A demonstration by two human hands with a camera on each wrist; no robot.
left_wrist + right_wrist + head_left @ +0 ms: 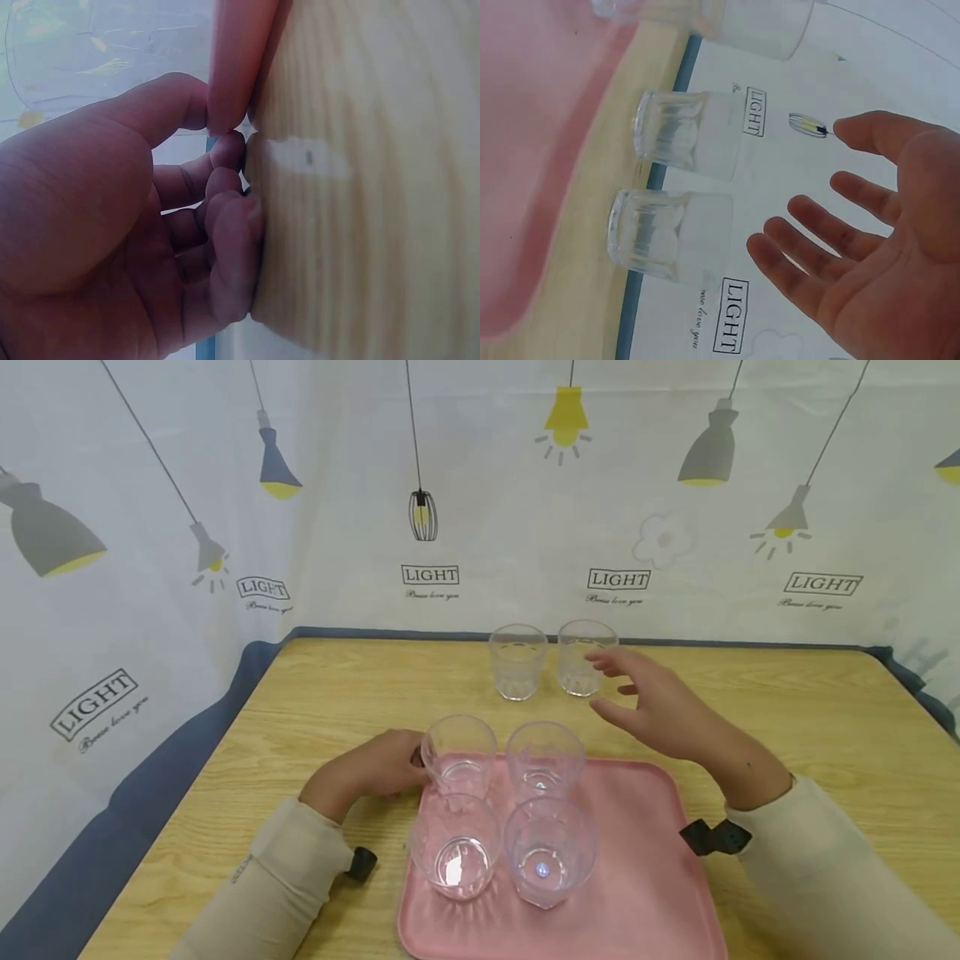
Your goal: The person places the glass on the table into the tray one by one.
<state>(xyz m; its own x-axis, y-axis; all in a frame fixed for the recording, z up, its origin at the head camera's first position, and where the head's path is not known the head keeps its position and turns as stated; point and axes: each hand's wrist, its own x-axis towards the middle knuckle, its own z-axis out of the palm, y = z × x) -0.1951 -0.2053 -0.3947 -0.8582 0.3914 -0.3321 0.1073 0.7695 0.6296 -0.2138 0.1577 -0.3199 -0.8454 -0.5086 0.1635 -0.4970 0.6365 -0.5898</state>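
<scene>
At the far left corner of the pink tray [645,868], my left hand [384,765] pinches the rim. In the left wrist view the thumb [184,105] lies on the tray's edge [236,67], with the other fingers curled below it against the tabletop. Several clear plastic tumblers, among them a near-left one [456,881] and a far-right one [545,760], stand upright on the tray's left half. My right hand [663,710] hovers above the far right part of the tray, fingers spread and holding nothing. Its fingertips overlap the right back tumbler [579,672] in the head view.
Beside that tumbler, a second clear tumbler [517,664] stands on the wooden table [360,681] near its back edge. A white curtain [495,527] printed with lamps hangs behind the table and along its left side. Black wrist cameras sit at both cuffs.
</scene>
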